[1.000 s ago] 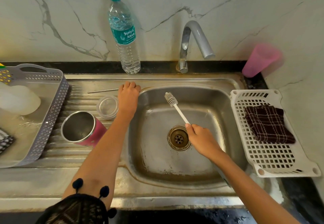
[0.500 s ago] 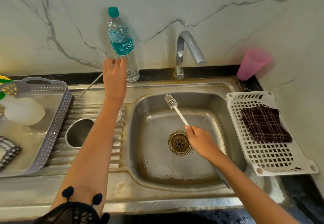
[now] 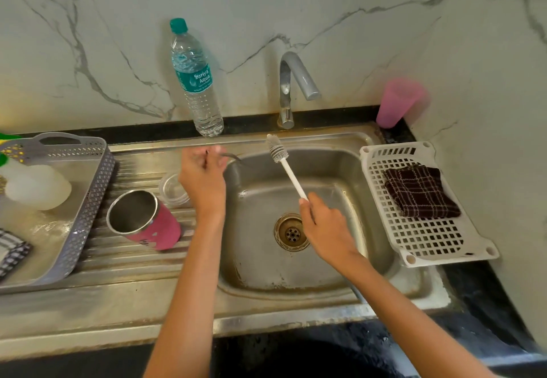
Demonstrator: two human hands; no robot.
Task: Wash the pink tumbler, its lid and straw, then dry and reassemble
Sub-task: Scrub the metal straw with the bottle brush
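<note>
The pink tumbler (image 3: 148, 223) lies on its side on the drainboard, its steel mouth facing left and up. Its clear lid (image 3: 171, 189) rests just behind it, partly hidden by my left wrist. My left hand (image 3: 202, 176) pinches the thin metal straw (image 3: 233, 157) at the sink's back left corner; the straw is blurred by motion. My right hand (image 3: 324, 229) grips the white handle of a small bristle brush (image 3: 278, 151), held over the sink basin (image 3: 340, 170) with the bristles pointing up and away.
A water bottle (image 3: 196, 81) and the tap (image 3: 291, 87) stand behind the sink. A grey tray (image 3: 88, 194) holding a white bottle is at the left. A white perforated tray (image 3: 423, 235) with a dark checked cloth (image 3: 420, 192) sits right. A pink cup (image 3: 398, 102) stands in the back corner.
My left hand lifted the straw off the drainboard, swung it up toward the bottle, then brought it back down to the sink's rim. The brush moved slightly toward the back.
</note>
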